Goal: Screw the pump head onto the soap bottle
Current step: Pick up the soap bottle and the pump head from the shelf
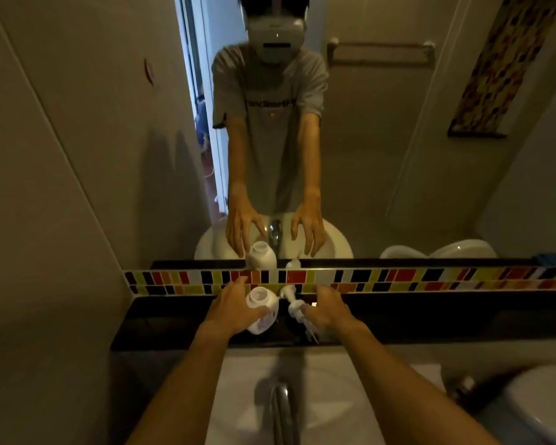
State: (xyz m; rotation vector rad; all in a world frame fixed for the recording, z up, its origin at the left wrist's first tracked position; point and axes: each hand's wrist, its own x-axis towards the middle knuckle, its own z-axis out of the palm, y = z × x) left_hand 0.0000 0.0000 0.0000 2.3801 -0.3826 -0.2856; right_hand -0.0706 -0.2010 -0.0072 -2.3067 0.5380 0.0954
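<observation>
A white soap bottle (260, 308) with no cap on its neck stands on the black ledge (161, 319) below the mirror. The white pump head (294, 308) lies on its side just right of the bottle, and its dip tube points toward me. My left hand (233, 305) is at the bottle's left side, fingers stretched out toward the tiles and thumb lying against the bottle's front. My right hand (329, 311) is just right of the pump head with fingers apart, its fingertips at the pump's collar. Neither hand is closed around anything.
A strip of coloured tiles (398, 279) and a large mirror (382, 155) back the ledge; the mirror repeats my hands and the bottle. Below me are a white sink (334, 396) with a chrome tap (281, 409), and a toilet (546, 409) at the lower right.
</observation>
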